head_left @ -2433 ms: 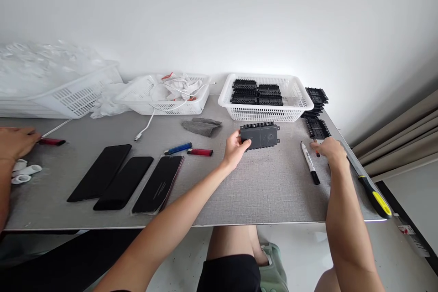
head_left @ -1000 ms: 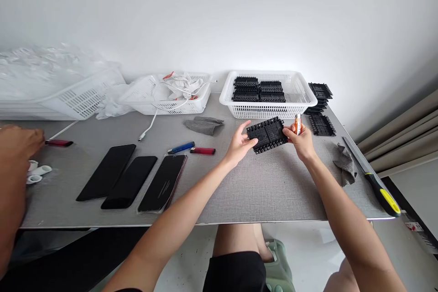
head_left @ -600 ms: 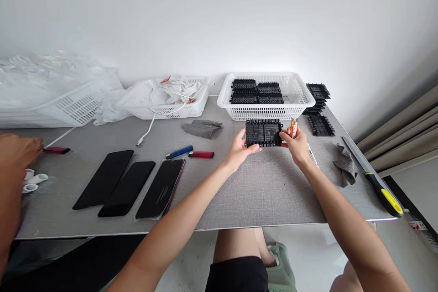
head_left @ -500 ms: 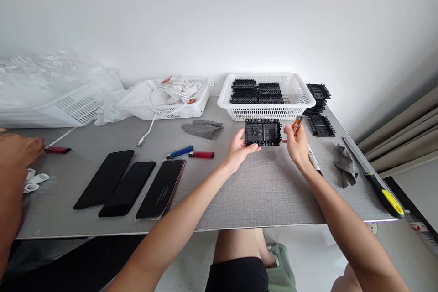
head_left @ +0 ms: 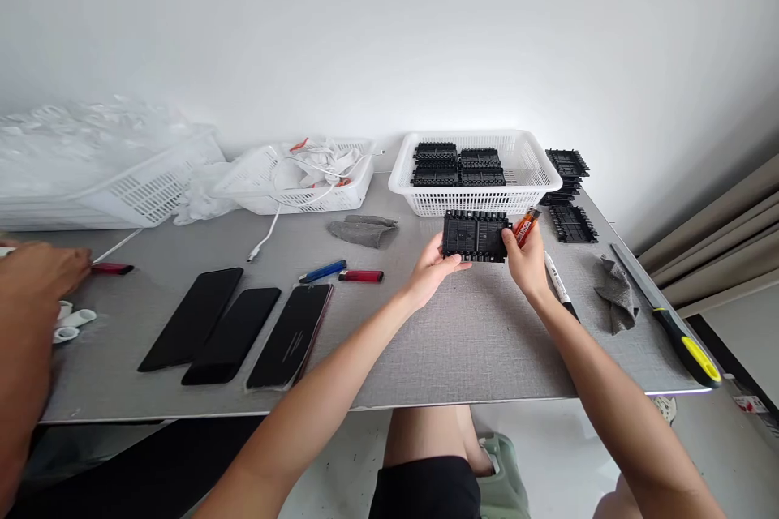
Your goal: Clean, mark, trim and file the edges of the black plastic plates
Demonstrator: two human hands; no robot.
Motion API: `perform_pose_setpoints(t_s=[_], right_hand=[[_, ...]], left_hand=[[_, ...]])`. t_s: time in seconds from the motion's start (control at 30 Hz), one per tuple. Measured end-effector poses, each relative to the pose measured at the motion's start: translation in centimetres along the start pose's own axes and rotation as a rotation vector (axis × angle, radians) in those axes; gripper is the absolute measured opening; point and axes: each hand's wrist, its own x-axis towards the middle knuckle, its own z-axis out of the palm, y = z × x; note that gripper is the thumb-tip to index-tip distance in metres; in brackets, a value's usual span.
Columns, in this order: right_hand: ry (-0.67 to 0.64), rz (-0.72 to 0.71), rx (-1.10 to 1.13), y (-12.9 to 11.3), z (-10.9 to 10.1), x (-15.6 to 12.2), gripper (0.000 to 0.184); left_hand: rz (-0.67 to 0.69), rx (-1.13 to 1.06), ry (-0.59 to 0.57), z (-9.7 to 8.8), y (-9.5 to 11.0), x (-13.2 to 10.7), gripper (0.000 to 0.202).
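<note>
A black rectangular plastic part (head_left: 475, 237) with toothed edges is held up above the table, in front of a white basket. My left hand (head_left: 433, 272) grips its lower left side, thumb on the front. My right hand (head_left: 527, 259) is closed around an orange-red lighter (head_left: 527, 225), and its thumb touches the part's right edge. Similar black parts (head_left: 458, 164) lie in the white basket (head_left: 475, 200), and more are stacked (head_left: 567, 164) to its right. A white marker (head_left: 558, 282) lies beside my right wrist.
A file (head_left: 678, 332) and grey cloth (head_left: 617, 294) lie at right. Blue (head_left: 322, 271) and red (head_left: 361, 276) lighters, several phones (head_left: 290, 336) and another cloth (head_left: 363, 231) lie left of my arms. A co-worker's hand (head_left: 52, 268) is at far left, near baskets of white items (head_left: 91, 150).
My right hand has closed in on the black part, its thumb now on the right edge. The part has turned slightly. The view has shifted a little.
</note>
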Motion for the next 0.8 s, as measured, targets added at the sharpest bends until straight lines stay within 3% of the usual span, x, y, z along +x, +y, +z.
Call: perform_pose_setpoints(t_s=[0.13,0.3,0.47,0.63,0.8], right_hand=[[0.026,0.012,-0.044,0.0,-0.3,0.2,0.017],[0.008,-0.010,-0.070,-0.9,-0.9,0.3,0.019],[0.088,0.014,0.181,-2.1,-1.6,1.1,0.021],[-0.181,0.147,0.391,-3.3,-1.1,0.5,0.021],[-0.427,0.374,0.592,-4.8,-0.3,-0.7,0.044]], left_hand=[[-0.056,0.192,0.017,-0.2,0.2,0.0,0.050],[-0.066,0.153,0.045,-0.2,0.2,-0.1,0.059],[-0.020,0.116,0.073,-0.1,0.5,0.0,0.067],[0.008,0.145,0.088,-0.3,0.4,0.1,0.065],[0.045,0.185,0.138,-0.3,0.1,0.3,0.059]])
